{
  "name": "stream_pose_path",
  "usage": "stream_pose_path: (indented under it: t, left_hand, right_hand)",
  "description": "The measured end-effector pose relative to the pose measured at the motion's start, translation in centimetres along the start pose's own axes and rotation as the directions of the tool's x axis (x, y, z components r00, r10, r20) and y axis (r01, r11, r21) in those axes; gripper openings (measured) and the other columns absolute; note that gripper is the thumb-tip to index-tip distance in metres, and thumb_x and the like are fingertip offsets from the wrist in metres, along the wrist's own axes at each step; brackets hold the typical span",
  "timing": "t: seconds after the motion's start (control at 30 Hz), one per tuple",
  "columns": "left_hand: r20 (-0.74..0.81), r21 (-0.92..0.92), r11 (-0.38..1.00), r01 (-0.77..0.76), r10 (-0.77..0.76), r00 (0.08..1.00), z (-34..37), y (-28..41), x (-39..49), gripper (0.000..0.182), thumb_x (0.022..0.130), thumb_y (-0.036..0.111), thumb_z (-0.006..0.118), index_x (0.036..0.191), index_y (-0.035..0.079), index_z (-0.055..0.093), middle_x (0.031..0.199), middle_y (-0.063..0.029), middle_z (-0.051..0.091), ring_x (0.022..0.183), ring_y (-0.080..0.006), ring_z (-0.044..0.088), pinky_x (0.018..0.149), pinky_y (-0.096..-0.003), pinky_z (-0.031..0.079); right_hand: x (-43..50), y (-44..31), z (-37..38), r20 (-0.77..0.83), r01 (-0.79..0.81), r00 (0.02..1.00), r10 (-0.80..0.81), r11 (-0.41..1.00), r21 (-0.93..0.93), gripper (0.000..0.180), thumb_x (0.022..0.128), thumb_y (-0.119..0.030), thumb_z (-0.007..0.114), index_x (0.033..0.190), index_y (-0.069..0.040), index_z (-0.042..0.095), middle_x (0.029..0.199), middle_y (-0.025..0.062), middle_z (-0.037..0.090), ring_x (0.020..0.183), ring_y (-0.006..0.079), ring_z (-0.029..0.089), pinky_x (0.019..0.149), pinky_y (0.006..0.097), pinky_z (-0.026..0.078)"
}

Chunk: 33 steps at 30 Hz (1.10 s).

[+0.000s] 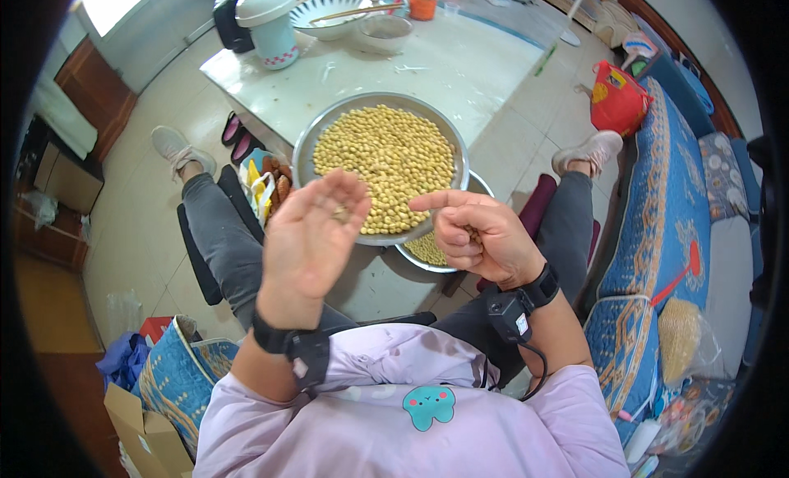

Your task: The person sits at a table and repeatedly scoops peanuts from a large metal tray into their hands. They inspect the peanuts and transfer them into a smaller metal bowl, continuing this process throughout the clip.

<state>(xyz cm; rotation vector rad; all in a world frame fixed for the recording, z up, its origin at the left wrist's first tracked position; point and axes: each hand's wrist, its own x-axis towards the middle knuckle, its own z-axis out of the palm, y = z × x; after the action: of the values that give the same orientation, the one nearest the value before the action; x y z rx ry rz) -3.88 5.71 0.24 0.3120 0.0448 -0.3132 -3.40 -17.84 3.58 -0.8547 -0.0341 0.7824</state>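
A wide metal pan (461, 154) of yellow soybeans (385, 154) sits before me at the near edge of the table. My left hand (314, 244) is palm up over the pan's left front, with a few small brownish bits (340, 213) lying in the palm near the fingers; they are blurred. Over the right front, my right hand (474, 234) points its index finger leftward above the soybeans. Its other fingers curl around several brownish beans (473, 234). Lower down, partly hidden by the pan and right hand, a second metal bowl (485, 187) holds smaller greenish-yellow beans (425, 250).
On the pale table (487, 77) stand a lidded cup (269, 34), a striped bowl (308, 22) with chopsticks (351, 13), a clear bowl (383, 35) and an orange jar (423, 4). A bag (260, 185) is at left; a blue-covered sofa (662, 194) flanks the right.
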Motion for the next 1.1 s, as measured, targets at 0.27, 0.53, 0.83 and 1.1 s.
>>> stream_pose_path:
  t: [0.27, 0.53, 0.83, 1.1]
  left_hand:
    - [-0.082, 0.032, 0.984, 0.175, -0.172, 0.982, 0.8, -3.6, 4.2, 0.041, 0.097, 0.035, 0.027, 0.114, 0.003, 0.046, 0.110, -0.0118, 0.053, 0.100, -0.0243, 0.053, 0.092, -0.0399, 0.041]
    - [-0.091, -0.004, 0.979, 0.202, -0.202, 0.975, 0.1, -3.8, 3.9, 0.045, 0.098, 0.037, 0.026, 0.118, 0.002, 0.045, 0.105, -0.0121, 0.057, 0.092, -0.0262, 0.058, 0.087, -0.0424, 0.046]
    - [0.075, -0.339, 0.931, 0.137, -0.118, 0.990, -1.2, -3.9, 3.7, 0.038, 0.097, 0.025, 0.028, 0.112, -0.004, 0.048, 0.101, -0.0083, 0.059, 0.084, -0.0123, 0.061, 0.082, -0.0291, 0.052]
    - [-0.037, -0.251, 0.957, 0.146, -0.160, 0.986, 0.5, -3.6, 3.0, 0.039, 0.097, 0.028, 0.031, 0.116, -0.003, 0.047, 0.112, -0.0101, 0.055, 0.103, -0.0179, 0.055, 0.097, -0.0324, 0.043]
  right_hand:
    - [5.4, -2.4, 3.3, -0.014, -0.119, 0.992, 0.124, 0.907, -0.403, 0.060, 0.080, -0.003, 0.043, 0.138, -0.004, 0.027, 0.077, -0.0015, 0.041, 0.051, 0.0041, 0.032, 0.042, 0.0188, 0.025]
    - [5.5, -1.1, 0.9, 0.222, -0.140, 0.964, 0.147, 0.989, -0.047, 0.045, 0.096, -0.018, 0.037, 0.138, -0.006, 0.028, 0.069, 0.0004, 0.041, 0.050, 0.0047, 0.030, 0.041, 0.0180, 0.024]
    - [6.0, 2.0, 1.8, 0.128, 0.013, 0.988, -0.092, 0.857, 0.515, 0.070, 0.095, -0.049, 0.030, 0.126, 0.014, 0.038, 0.117, 0.0238, 0.052, 0.111, 0.0352, 0.051, 0.088, 0.0388, 0.049]
    - [4.7, 2.0, 2.5, 0.107, 0.068, 0.981, -0.161, 0.805, 0.590, 0.072, 0.095, -0.051, 0.027, 0.130, 0.011, 0.035, 0.133, 0.0286, 0.038, 0.127, 0.0414, 0.035, 0.108, 0.0496, 0.026]
